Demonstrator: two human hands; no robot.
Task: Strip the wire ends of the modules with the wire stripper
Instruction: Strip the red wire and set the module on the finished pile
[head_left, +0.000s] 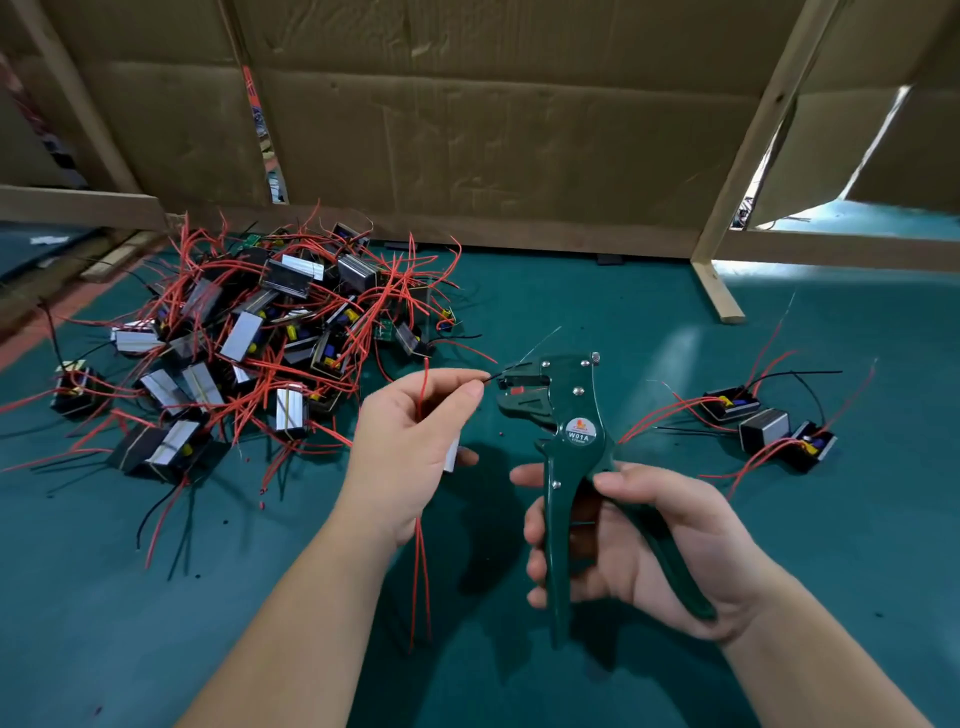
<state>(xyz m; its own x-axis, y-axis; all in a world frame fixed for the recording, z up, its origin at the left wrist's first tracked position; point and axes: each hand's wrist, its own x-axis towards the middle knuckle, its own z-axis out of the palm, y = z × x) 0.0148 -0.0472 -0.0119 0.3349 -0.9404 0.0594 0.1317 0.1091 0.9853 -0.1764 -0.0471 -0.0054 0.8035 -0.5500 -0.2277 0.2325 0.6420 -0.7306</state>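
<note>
Your left hand (415, 441) pinches a black wire (491, 378), tip in the wire stripper (576, 436) jaws over mid mat (597, 301); your right hand (639, 545) wraps its handles; module pile (234, 332) crowds the far-left corner; three modules (769, 428) near the right edge; held module (451, 456) mostly hidden behind your palm.

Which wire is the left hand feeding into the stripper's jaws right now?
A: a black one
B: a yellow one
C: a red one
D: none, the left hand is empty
A: the left hand pinches a black wire end that runs from its fingertips into the head of the wire stripper, which the right hand grips; the red wires only hang below the left hand.
</note>
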